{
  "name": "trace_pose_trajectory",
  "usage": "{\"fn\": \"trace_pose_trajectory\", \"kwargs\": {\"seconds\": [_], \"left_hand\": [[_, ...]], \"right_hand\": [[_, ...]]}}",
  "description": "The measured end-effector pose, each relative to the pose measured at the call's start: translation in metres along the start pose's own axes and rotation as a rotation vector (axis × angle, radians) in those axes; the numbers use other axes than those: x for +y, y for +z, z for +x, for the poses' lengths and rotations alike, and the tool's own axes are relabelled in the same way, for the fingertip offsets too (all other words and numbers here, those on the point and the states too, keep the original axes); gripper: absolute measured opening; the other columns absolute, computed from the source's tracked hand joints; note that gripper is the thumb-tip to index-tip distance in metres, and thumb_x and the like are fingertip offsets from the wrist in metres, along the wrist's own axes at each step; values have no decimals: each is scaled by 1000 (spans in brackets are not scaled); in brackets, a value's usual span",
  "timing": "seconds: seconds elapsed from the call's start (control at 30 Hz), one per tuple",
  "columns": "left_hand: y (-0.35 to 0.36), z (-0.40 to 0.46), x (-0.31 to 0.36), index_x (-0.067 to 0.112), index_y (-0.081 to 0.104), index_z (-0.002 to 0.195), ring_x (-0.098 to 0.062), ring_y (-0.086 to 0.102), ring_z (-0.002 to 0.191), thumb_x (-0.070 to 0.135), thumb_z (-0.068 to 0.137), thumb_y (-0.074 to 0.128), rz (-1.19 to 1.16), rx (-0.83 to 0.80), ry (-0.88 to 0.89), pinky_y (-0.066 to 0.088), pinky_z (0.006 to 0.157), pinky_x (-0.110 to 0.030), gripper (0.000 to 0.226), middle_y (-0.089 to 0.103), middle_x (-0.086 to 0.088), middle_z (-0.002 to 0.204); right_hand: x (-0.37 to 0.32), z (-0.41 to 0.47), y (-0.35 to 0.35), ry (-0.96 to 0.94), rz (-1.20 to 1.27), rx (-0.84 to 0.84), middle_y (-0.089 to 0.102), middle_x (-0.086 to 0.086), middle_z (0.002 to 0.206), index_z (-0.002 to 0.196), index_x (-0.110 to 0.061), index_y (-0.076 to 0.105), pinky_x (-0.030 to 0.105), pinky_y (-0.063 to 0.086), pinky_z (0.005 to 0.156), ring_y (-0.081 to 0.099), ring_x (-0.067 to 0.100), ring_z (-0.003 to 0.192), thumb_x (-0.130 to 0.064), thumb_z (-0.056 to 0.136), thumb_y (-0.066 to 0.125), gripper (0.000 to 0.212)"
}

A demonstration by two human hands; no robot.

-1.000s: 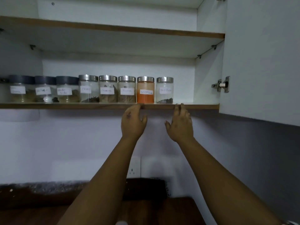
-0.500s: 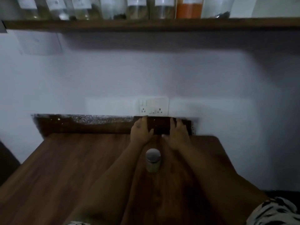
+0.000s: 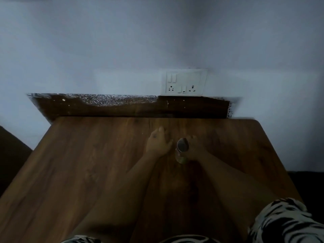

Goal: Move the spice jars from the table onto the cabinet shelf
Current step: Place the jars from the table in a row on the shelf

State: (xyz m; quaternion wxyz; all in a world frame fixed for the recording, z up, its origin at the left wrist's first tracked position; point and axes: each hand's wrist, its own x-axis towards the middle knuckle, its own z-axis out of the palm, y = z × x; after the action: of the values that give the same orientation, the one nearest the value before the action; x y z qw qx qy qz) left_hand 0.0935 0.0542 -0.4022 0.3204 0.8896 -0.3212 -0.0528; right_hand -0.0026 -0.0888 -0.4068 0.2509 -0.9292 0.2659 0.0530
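A single glass spice jar (image 3: 182, 155) with a metal lid stands upright on the brown wooden table (image 3: 87, 163), right of centre. My right hand (image 3: 195, 149) lies against the jar's right side, and its fingers curl round the far side by the lid. My left hand (image 3: 158, 144) hovers just left of the jar with its fingers spread and relaxed, the thumb pointing towards the jar and holding nothing. The cabinet shelf and the other jars are out of view. The picture is dim and a little blurred.
The table stands against a white wall (image 3: 122, 50). A dark backsplash strip (image 3: 122, 107) runs along the table's far edge, with a white switch-and-socket plate (image 3: 183, 81) above it. Patterned sleeves (image 3: 284, 223) show at the bottom.
The view has tilted down from the shelf to the table. Both hands dropped from the shelf edge, passed beyond the jar, then drew back to flank it; the right hand now wraps it.
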Motion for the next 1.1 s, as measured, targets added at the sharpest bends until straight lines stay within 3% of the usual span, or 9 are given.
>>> {"fn": "trace_pose_trajectory", "kwargs": {"seconds": [0.2,0.3,0.4,0.5,0.6,0.73,0.83,0.9,1.1], "left_hand": [[-3,-25,-26,22,37,138,-17,39,127,46,75,76,-215,-236,-36,40,91,-29,78,39,1,137],[-7,-34,-15,21,34,134,-7,35,117,52,61,84,-238,-131,34,41,84,-22,94,32,7,127],[-16,-26,0,14,42,119,-9,45,101,47,58,88,-232,76,166,38,68,-13,83,40,3,114],[-45,-15,9,20,49,106,-7,52,90,44,56,89,-335,133,204,49,65,-24,68,50,6,104],[-78,-3,10,20,57,102,-15,62,92,33,57,89,-568,-46,143,56,74,-30,57,63,1,103],[-106,-2,24,10,58,114,-34,63,104,33,64,83,-1086,-278,-17,51,92,-46,61,63,-20,115],[-111,-11,43,25,27,135,-20,58,110,38,64,87,-806,-131,74,55,92,-41,93,50,-1,124],[-113,-14,46,28,28,129,-19,57,112,35,57,90,-651,-67,159,57,88,-37,95,48,-1,127],[-141,-13,43,15,41,139,-31,60,112,24,62,78,-1300,-469,68,53,91,-44,85,57,-17,130]], "right_hand": [[-23,-5,-35,94,210,111,48,5,141,141,-21,44,34,43,97,49,23,124,-54,77,71,77],[-42,-14,-57,97,230,218,57,0,124,125,-23,58,32,47,86,55,20,109,-61,77,67,62],[-67,-19,-73,154,328,274,62,0,104,98,-20,65,33,50,81,58,20,99,-63,71,68,51],[-85,-20,-92,155,343,276,62,-2,97,95,-16,65,31,49,76,60,19,97,-64,67,71,56],[-91,-25,-116,47,608,105,67,1,107,108,-12,66,33,53,81,64,21,103,-58,59,81,68],[-107,-37,-138,-57,936,30,70,8,110,108,-9,68,37,54,86,65,25,104,-40,69,82,51],[-126,-42,-138,4,728,242,68,2,99,93,-14,67,35,56,78,66,21,90,-56,62,81,54],[-135,-46,-137,29,677,316,67,1,94,91,-14,66,31,56,71,66,18,84,-61,61,79,57],[-147,-54,-158,-123,938,48,75,4,102,108,-16,72,41,56,88,69,27,100,-50,62,83,59]]}}
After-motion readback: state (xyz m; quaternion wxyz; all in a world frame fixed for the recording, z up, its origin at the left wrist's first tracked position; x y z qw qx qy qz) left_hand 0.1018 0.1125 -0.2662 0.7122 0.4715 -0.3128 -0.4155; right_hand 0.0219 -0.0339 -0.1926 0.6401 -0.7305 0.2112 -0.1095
